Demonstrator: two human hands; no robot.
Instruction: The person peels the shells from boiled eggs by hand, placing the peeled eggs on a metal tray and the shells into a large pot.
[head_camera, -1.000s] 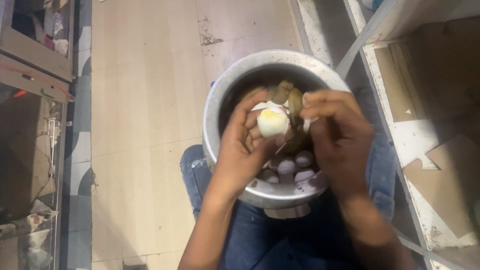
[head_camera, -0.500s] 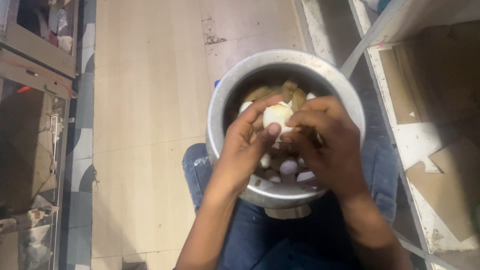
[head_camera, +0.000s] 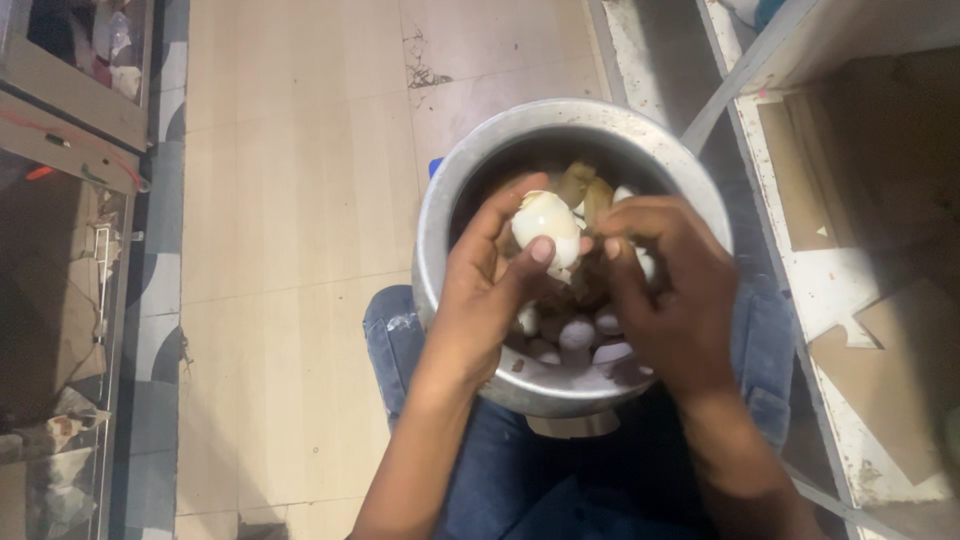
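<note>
**Boiled egg held over metal pot, both hands engaged**

Item 1. Lap: the person's legs in blue jeans (head_camera: 520, 480), at the bottom of the view, bearing the pot.

Item 2. Left hand (head_camera: 480, 290): rises from the lower centre, fingers and thumb closed around a pale boiled egg (head_camera: 545, 220). Thumb tip lies on the egg's lower right side.

Item 3. Right hand (head_camera: 670, 290): comes in from the lower right, fingers curled, fingertips (head_camera: 605, 240) pinched against the right side of the same egg. Whether they hold a bit of shell cannot be told.

Item 4. Egg: white, mostly bare, with a patch of shell on its upper left; held above the middle of the pot, between the two hands.

Item 5. Metal pot (head_camera: 450, 200): round, grey, wide-rimmed, resting on the lap. Inside, below the hands, several more pale eggs (head_camera: 580, 335); towards the far wall, brownish shell pieces (head_camera: 585, 190).

Item 6. Floor (head_camera: 290, 200): light tiles to the left and beyond the pot, with a dark scuff near the far edge.

Item 7. Cabinet (head_camera: 70, 110): far left, wooden-framed.

Item 8. White shelf frame (head_camera: 800, 260): right side, lined with cardboard (head_camera: 890, 330).
</note>
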